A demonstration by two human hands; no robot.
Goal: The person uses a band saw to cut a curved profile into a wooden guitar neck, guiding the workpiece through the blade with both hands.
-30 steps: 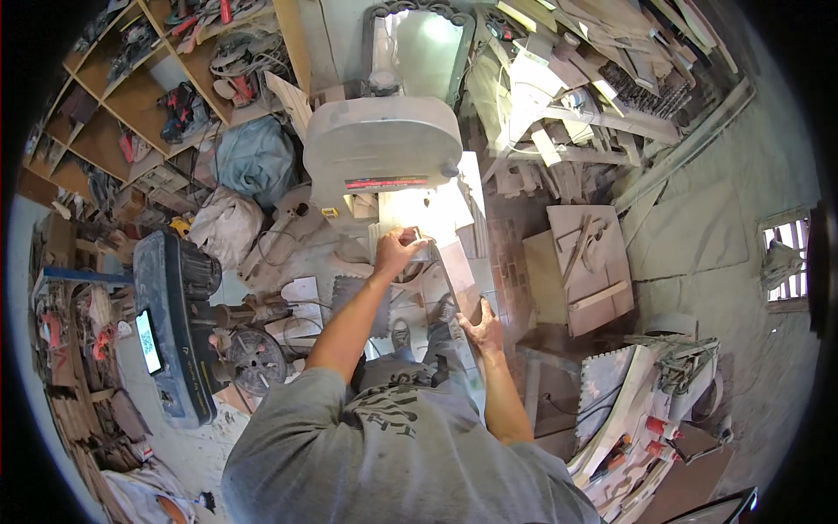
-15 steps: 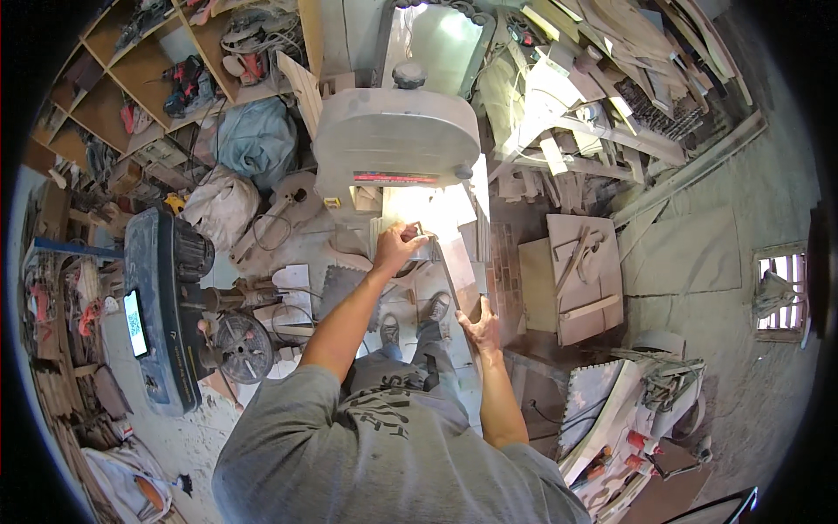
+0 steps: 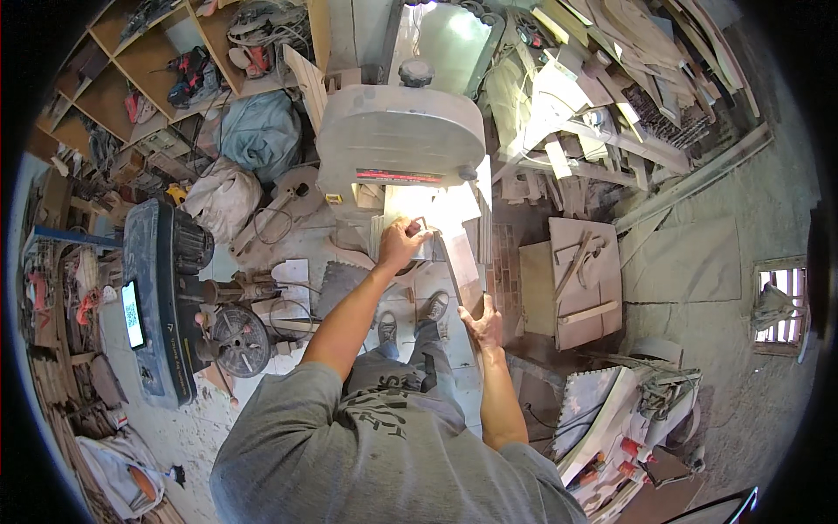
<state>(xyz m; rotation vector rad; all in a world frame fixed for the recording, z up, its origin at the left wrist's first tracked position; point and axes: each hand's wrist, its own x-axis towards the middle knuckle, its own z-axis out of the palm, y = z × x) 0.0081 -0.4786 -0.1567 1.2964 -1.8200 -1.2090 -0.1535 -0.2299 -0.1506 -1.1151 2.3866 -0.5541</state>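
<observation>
A long, flat wooden board [image 3: 460, 253] runs from the brightly lit table of a band saw [image 3: 401, 135] back toward me. My right hand [image 3: 484, 323] is wrapped round its near end, thumb on the left side. At the saw table's front left, my left hand [image 3: 401, 243] is closed, its fingertips pinched together close to the board's far end. Something small may be between those fingertips, but glare keeps me from making it out. The saw's rounded grey housing hides the blade and the back of the table.
At left stands a dark drill press [image 3: 161, 306] with a round handwheel. Wooden shelves [image 3: 148, 70] hold power tools at the back left. Scrap wood [image 3: 646, 70] is piled at the back right. Panels [image 3: 585, 279] lean right of the saw, and a cluttered bench [image 3: 628, 428] sits at near right.
The whole view has shifted slightly. Both hands keep nearly the same places at the saw table and on the board.
</observation>
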